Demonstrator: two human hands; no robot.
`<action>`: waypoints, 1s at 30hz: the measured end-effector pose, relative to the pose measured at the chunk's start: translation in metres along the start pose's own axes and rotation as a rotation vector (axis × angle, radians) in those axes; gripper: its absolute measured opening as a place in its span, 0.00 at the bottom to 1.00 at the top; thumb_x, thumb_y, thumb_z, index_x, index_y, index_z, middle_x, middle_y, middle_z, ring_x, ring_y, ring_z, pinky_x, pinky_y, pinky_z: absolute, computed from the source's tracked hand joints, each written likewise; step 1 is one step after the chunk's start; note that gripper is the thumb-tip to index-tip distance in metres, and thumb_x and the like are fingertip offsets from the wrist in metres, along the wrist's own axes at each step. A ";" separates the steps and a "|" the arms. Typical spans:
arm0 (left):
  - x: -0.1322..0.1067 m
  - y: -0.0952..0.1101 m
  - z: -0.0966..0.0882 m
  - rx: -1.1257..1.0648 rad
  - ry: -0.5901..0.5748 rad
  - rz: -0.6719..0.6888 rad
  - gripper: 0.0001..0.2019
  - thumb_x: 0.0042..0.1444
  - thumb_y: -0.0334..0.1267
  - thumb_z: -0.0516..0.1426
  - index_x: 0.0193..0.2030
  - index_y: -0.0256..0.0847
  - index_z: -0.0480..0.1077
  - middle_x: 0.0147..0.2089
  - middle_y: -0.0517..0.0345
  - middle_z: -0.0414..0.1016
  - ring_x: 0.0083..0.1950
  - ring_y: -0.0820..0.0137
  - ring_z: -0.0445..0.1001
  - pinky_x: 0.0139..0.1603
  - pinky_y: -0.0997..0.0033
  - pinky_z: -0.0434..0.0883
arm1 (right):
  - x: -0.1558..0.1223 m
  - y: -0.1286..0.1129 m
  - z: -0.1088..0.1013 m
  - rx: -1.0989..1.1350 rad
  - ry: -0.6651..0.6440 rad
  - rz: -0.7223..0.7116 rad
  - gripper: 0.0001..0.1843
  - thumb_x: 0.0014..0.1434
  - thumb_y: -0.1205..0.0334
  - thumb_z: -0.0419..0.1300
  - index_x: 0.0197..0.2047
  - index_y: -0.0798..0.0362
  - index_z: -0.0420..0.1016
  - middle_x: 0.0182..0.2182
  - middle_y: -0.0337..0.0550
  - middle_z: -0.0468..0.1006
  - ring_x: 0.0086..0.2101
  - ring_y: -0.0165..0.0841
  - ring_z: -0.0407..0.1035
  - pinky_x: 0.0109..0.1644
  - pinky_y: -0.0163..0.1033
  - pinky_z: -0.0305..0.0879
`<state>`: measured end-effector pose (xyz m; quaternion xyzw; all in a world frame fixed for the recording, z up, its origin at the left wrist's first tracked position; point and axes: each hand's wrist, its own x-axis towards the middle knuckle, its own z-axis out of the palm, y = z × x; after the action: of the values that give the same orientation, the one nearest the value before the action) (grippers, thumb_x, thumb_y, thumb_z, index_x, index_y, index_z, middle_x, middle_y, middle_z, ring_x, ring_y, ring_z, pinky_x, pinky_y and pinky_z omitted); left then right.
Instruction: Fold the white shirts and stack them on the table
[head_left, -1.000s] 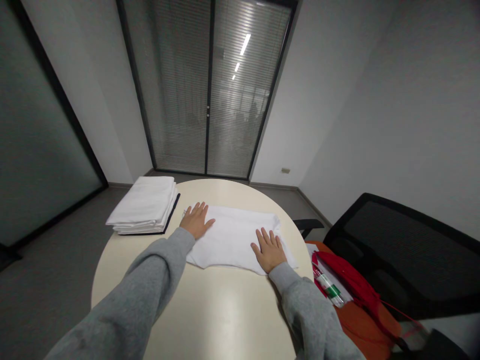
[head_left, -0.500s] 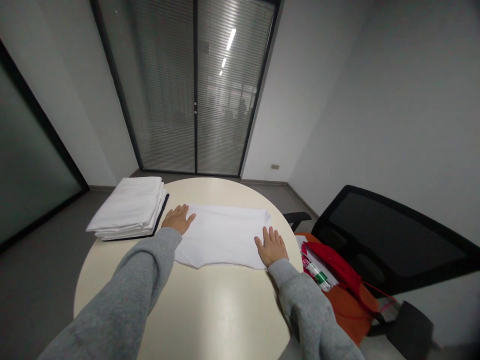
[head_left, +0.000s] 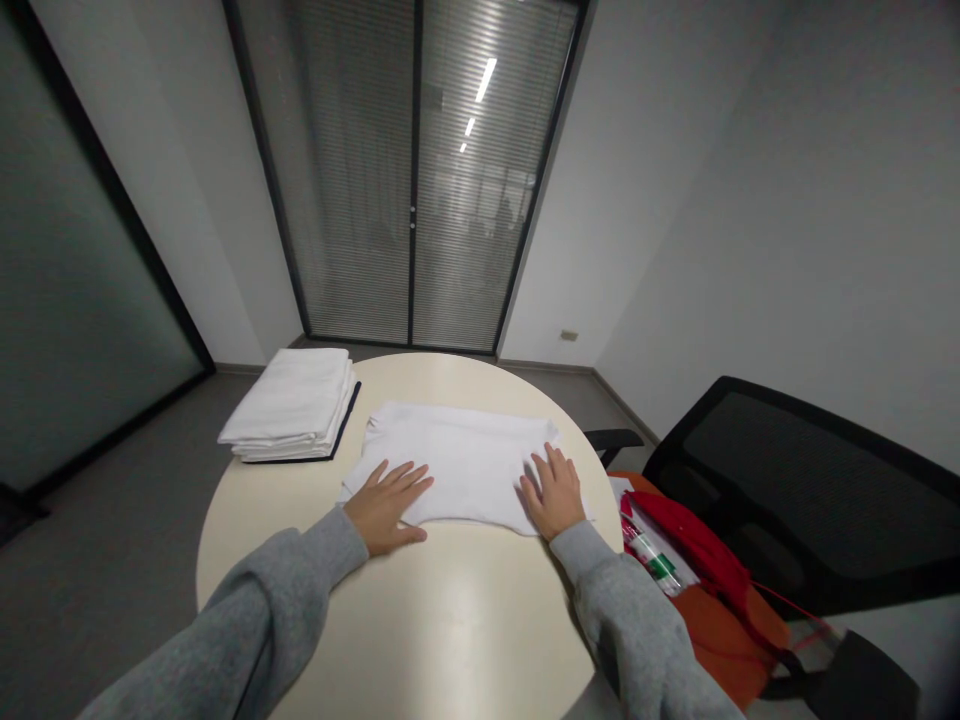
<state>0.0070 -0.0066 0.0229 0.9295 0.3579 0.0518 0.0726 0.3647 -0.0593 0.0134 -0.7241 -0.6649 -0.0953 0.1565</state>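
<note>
A white garment [head_left: 465,455], which looks like a shirt folded over, lies spread on the round cream table [head_left: 442,640]. At its near left corner is my left hand [head_left: 388,507], fingers stretched over the cloth and thumb beside its near edge. My right hand [head_left: 553,492] rests on the right end of the garment, palm down, fingers a little bent and apart. Neither hand grips anything. Part of the cloth's right end is hidden under my right hand.
On the table's far left sits a stack of folded white cloth [head_left: 296,400] on a thin dark board [head_left: 346,420]. A black mesh chair [head_left: 795,490] with an orange seat stands at the right, holding a red bag [head_left: 690,530] and a clear bottle [head_left: 660,565]. Glass doors [head_left: 412,180] stand beyond.
My left hand has moved from the garment's far left side to its near left corner. The right hand has shifted slightly, its fingers more bent. The view has turned slightly left.
</note>
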 end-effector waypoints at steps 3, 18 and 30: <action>0.005 -0.003 -0.004 -0.013 -0.005 -0.020 0.25 0.70 0.52 0.50 0.70 0.52 0.65 0.73 0.55 0.65 0.74 0.59 0.61 0.75 0.45 0.53 | -0.014 -0.028 -0.017 0.067 -0.127 -0.320 0.34 0.68 0.43 0.51 0.69 0.54 0.66 0.73 0.51 0.57 0.72 0.49 0.45 0.75 0.56 0.36; 0.068 -0.025 -0.124 0.342 0.089 0.147 0.14 0.72 0.45 0.50 0.59 0.49 0.70 0.46 0.51 0.80 0.47 0.61 0.78 0.46 0.64 0.69 | 0.062 -0.024 -0.099 -0.325 -0.179 -0.213 0.22 0.64 0.69 0.53 0.60 0.49 0.72 0.49 0.50 0.81 0.45 0.41 0.74 0.48 0.42 0.61; -0.017 -0.052 -0.045 0.274 0.188 0.370 0.13 0.63 0.24 0.53 0.48 0.43 0.73 0.45 0.52 0.78 0.46 0.63 0.72 0.49 0.63 0.66 | -0.012 0.040 -0.051 -0.118 -0.058 -0.729 0.22 0.63 0.74 0.53 0.57 0.53 0.76 0.51 0.51 0.79 0.48 0.43 0.69 0.56 0.49 0.60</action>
<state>-0.0467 0.0246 0.0578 0.9714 0.1908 0.1014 -0.0986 0.4069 -0.0910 0.0525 -0.4498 -0.8768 -0.1622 0.0514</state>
